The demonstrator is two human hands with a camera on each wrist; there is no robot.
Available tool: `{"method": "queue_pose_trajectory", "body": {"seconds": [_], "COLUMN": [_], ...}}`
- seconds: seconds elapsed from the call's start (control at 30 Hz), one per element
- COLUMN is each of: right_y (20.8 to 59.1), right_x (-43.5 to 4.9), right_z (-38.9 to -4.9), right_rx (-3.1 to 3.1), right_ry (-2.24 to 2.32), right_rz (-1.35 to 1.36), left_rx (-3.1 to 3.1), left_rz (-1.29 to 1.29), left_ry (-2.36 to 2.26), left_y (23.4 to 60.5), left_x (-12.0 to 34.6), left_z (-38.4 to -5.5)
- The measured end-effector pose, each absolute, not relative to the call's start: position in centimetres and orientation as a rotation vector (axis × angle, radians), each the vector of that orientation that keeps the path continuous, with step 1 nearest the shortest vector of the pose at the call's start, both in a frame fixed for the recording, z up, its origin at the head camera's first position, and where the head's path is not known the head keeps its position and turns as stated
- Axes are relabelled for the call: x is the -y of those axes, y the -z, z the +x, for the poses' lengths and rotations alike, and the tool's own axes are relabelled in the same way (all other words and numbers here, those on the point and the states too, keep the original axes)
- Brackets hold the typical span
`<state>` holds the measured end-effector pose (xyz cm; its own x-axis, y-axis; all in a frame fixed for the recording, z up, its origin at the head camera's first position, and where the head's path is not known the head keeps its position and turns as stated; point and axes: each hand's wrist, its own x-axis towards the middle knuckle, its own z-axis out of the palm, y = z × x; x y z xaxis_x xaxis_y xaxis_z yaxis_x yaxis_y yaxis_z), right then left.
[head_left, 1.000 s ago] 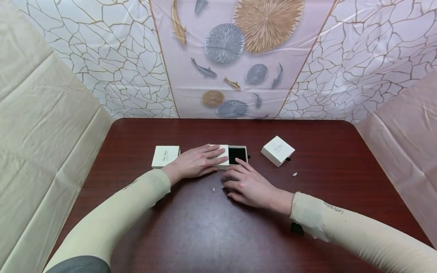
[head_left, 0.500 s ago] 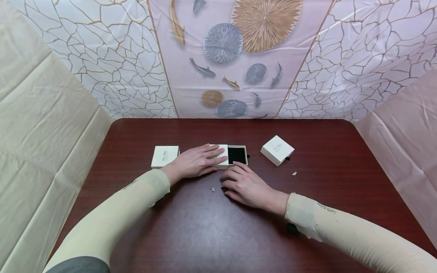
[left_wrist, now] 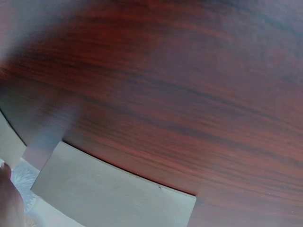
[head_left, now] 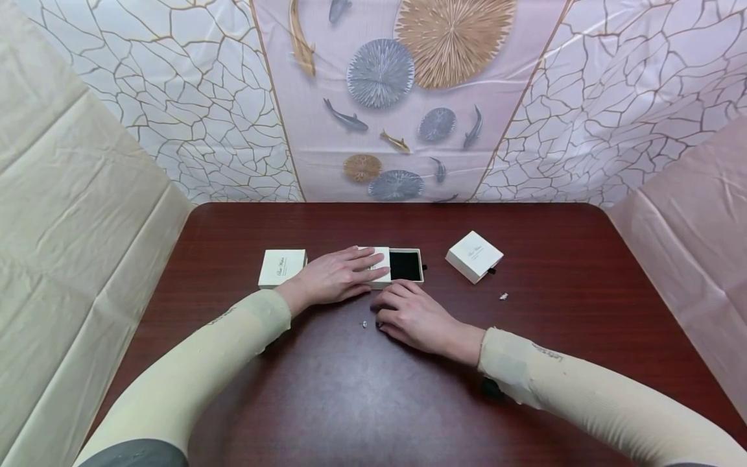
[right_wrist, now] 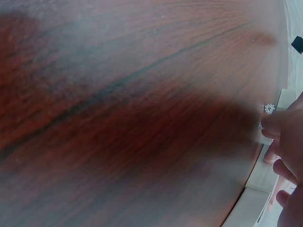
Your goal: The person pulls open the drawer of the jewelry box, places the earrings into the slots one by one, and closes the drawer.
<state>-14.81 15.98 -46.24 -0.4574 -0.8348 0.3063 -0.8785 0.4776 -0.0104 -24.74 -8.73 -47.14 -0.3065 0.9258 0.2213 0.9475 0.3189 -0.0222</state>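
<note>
My left hand [head_left: 338, 275] rests on the white sleeve [head_left: 382, 259] of a small drawer box, its fingers lying straight across the top. The box's tray [head_left: 421, 264], lined with a black pad [head_left: 404, 266], sticks out to the right. Just in front of it, my right hand [head_left: 417, 318] is low over the table with bent fingers. In the right wrist view its fingertips touch one tiny sparkling jewelry piece [right_wrist: 260, 124], largely covered; whether they pinch it is unclear. A second sparkling piece [head_left: 364, 324], perhaps a stud earring, lies just left of those fingers.
One white box [head_left: 283, 267] stands closed on the left, by my left wrist. Another closed box [head_left: 474, 255] sits angled at the right, its black tab facing front. Another small shiny piece [head_left: 504, 296] lies in front of it on the dark red table [head_left: 327, 402].
My right hand has drawn slightly left and back from the tray's edge, its fingertips now over the jewelry piece that lay beside them. The left hand stays on the box.
</note>
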Motion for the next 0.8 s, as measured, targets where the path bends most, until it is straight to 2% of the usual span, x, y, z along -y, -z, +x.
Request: {"method": "queue_pose_trajectory", "body": {"seconds": [0.5, 0.8], "right_y": [46.2, 44.9], "right_x": [-16.2, -17.8], "right_z": [-14.6, -14.7], "right_rx": [2.457, 2.527], "right_ry": [-0.271, -0.401], "right_rz": [1.477, 1.406], "left_rx": [2.386, 2.394], "left_rz": [-1.712, -1.704], "left_ry": [0.164, 0.156], "left_y": [47.3, 47.3], "left_x": [8.8, 8.7], "left_z": [-24.7, -24.7]}}
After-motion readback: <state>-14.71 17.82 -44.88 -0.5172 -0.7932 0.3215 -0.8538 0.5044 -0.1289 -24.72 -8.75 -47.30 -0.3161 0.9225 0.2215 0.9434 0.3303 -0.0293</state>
